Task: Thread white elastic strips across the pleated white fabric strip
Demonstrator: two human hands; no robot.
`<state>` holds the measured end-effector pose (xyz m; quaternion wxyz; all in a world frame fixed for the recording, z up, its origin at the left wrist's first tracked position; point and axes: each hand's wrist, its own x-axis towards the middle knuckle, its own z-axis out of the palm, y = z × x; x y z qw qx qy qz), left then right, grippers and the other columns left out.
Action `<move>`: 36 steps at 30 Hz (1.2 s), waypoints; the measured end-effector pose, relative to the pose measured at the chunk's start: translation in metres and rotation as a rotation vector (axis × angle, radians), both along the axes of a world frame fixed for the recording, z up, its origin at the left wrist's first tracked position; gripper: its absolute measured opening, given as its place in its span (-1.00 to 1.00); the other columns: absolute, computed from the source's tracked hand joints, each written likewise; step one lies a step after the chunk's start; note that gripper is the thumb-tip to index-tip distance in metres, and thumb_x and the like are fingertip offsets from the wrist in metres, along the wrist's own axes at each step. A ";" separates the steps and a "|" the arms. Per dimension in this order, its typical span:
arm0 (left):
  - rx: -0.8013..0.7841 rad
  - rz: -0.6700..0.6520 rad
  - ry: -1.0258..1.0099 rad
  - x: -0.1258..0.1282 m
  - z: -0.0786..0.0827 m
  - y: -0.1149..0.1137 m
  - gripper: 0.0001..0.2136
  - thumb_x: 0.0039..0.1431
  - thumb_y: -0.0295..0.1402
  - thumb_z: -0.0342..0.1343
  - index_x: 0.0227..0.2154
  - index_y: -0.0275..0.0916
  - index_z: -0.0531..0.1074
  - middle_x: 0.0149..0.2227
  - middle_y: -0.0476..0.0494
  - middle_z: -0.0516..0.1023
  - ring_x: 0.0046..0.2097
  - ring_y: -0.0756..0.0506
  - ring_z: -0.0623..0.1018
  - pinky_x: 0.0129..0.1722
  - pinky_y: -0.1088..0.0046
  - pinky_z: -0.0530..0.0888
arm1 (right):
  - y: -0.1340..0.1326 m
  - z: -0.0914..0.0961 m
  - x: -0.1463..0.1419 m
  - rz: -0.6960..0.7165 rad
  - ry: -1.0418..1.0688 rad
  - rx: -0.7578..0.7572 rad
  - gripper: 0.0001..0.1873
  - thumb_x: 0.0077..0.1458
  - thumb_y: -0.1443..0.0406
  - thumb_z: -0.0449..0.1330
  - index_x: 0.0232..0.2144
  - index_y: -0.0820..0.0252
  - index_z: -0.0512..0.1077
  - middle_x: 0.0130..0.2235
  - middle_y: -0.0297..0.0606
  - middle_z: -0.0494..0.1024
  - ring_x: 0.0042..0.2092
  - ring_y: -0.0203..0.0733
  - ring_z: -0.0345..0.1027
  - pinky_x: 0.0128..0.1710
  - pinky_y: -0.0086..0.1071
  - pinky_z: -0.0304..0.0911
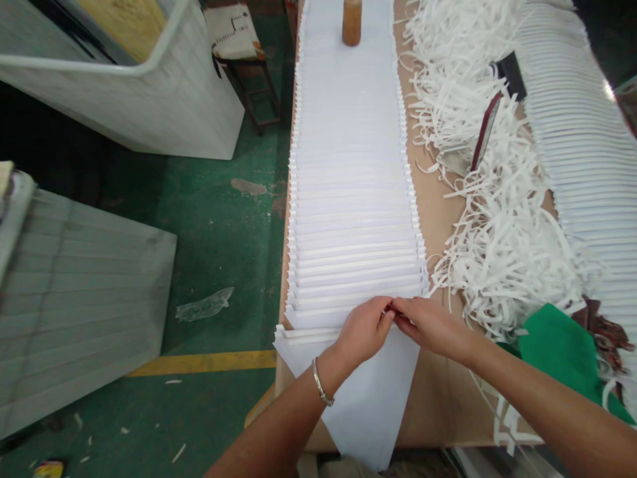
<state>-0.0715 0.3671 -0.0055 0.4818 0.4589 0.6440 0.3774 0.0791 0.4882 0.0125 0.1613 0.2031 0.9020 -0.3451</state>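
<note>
A white sheet, tapering toward me, lies at the table's near end with a folded strip along its far edge. My left hand is closed in a pinch at the right part of that folded edge. Right against it, fingertip to fingertip, my right hand pinches the same edge near the corner. The fingers hide the exact bit of edge between them. Just beyond, a long row of overlapping white sheets with folded edges runs up the table. On the far end of that row stands a brown cylinder.
White shredded strips heap on the brown tabletop to the right, with a dark red-edged tool in them. Beyond is another row of overlapped sheets. Green cloth lies nearer. Large bins and a stool stand left.
</note>
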 end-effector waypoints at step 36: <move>-0.197 0.676 0.025 -0.158 -0.046 -0.023 -0.82 0.06 -0.24 0.13 -0.49 -0.26 0.39 -0.56 0.05 0.38 -0.51 0.05 0.31 -0.47 0.53 0.24 | 0.114 -0.044 0.003 -0.730 0.136 -0.122 -0.42 0.06 -0.23 0.20 -0.39 0.16 0.51 -0.43 -0.19 0.57 -0.39 -0.16 0.35 -0.37 -0.31 0.24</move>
